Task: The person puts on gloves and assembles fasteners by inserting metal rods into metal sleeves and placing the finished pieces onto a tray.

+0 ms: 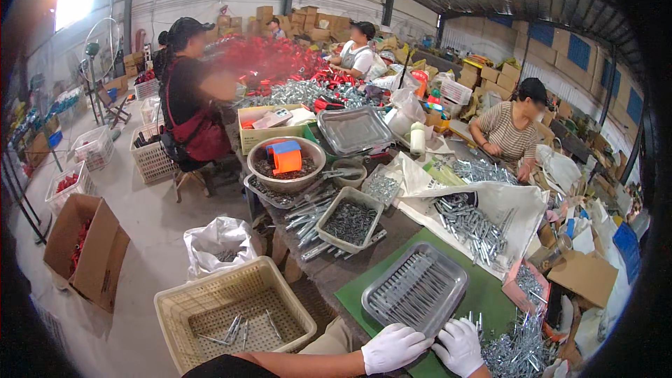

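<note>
Both my hands wear white gloves at the bottom edge, side by side and touching. My left hand point(392, 347) is curled at the near edge of a clear plastic tray point(448, 269) that holds rows of small metal parts. My right hand point(459, 345) is curled beside it, next to a loose heap of metal parts point(518, 350). What the fingers pinch is too small to see. The tray lies on a green mat point(483, 294).
A beige perforated basket point(234, 311) with a few metal pieces stands on the floor at my left. A grey tray of dark screws point(350, 220), a bowl point(285, 164) and a white sack of metal parts point(476, 224) lie ahead. Three people sit around the table.
</note>
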Motion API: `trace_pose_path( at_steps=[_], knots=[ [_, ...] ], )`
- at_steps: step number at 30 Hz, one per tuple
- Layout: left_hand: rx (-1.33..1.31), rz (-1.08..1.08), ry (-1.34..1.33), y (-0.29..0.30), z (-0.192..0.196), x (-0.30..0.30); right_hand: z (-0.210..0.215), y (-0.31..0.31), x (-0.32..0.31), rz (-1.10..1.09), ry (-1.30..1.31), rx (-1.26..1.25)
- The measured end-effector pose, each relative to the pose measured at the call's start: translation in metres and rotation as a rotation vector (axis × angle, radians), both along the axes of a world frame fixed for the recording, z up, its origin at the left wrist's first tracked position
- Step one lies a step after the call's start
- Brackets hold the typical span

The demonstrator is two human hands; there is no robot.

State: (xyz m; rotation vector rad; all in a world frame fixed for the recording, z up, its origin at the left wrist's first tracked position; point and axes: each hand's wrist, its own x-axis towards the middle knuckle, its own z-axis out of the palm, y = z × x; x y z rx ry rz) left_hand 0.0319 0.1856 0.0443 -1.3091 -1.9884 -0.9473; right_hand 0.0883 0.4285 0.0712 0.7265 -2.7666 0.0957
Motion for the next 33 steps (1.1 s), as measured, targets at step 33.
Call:
trace_pose_path(
  at_steps=[33],
  knots=[
    [-0.085,-0.047,-0.043,0.001,-0.012,-0.004,0.006,-0.017,0.007,-0.239,0.078,-0.064]
  ],
)
